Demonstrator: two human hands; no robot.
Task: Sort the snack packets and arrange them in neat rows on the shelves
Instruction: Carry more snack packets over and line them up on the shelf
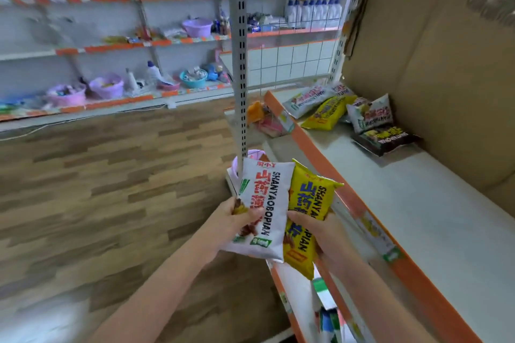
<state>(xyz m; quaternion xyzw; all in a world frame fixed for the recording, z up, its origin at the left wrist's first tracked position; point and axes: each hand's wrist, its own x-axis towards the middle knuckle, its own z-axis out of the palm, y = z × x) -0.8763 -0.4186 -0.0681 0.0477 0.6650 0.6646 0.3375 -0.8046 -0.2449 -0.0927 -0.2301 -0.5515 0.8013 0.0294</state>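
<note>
the left hand is gripping a white packet and the right hand is gripping a yellow packet, side by side in front of the shelf. the shelf's pale board with an orange edge is carrying four packets at its far end, against cardboard. wood-pattern flooring is stretching to wall shelves holding basins and bottles.

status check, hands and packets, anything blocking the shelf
Left hand grips white packet; right hand grips yellow packet. Four packets loose at shelf back. Front stretch unobstructed.
</note>
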